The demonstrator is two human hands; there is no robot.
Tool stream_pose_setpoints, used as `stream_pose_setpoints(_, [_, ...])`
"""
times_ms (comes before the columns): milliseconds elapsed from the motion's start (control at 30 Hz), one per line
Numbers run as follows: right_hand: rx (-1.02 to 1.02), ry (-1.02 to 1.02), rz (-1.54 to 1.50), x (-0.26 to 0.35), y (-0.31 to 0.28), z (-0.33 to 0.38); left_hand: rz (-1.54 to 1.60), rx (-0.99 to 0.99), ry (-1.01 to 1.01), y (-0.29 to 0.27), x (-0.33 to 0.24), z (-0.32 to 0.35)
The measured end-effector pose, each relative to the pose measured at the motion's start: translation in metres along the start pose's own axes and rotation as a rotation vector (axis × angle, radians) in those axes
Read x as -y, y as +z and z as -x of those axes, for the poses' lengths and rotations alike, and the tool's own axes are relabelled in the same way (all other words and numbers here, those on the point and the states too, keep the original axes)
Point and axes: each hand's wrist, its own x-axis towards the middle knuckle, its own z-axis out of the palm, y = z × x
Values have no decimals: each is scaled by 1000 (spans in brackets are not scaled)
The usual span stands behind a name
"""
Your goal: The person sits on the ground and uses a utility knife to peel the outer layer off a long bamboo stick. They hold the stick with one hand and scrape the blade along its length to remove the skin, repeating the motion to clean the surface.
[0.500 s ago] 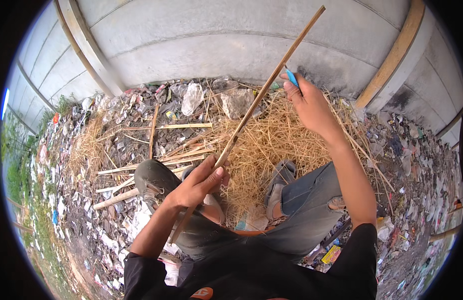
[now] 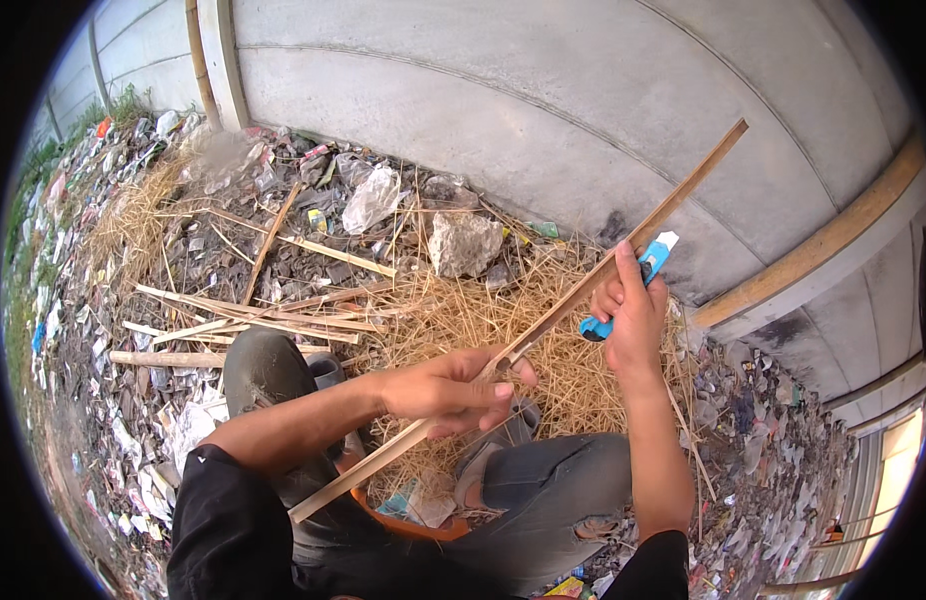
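Long thin bamboo strip (image 2: 583,290) slanting near-left to far-right above straw; left hand (image 2: 448,390) pinching middle, right hand (image 2: 633,310) clasping strip plus blue utility knife (image 2: 633,285). Best keep blade shallow, angled away from fingers.

The bare dirt ground (image 2: 123,420) carries a heap of dry yellow straw (image 2: 463,320), split pale bamboo strips (image 2: 253,315), a grey lump of stone (image 2: 465,243) (beside a crumpled clear plastic bag (image 2: 371,198)) and scattered litter.
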Motion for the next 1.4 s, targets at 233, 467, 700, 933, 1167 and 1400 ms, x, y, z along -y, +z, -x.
stream_pose_setpoints(233, [233, 85, 213, -11, -22, 6, 5, -222, -65, 4, -15, 10])
stream_pose_setpoints(467, [270, 41, 562, -11, -11, -3, -181, -353, -89, -2, -18, 22])
stream_pose_setpoints(700, [128, 29, 335, -18, -29, -12, -200, -292, -166, 11, -10, 30])
stream_pose_setpoints(933, [3, 32, 223, -19, -50, -21, -155, -268, -120, 5, 27, 33])
stream_pose_setpoints(1167, [42, -84, 826, -22, -82, -15, -126, -349, -131, 2, 33, 35])
stream_pose_setpoints(1400, [66, -103, 1128, -11, -72, -10, -143, -330, -86, 7, 37, 36])
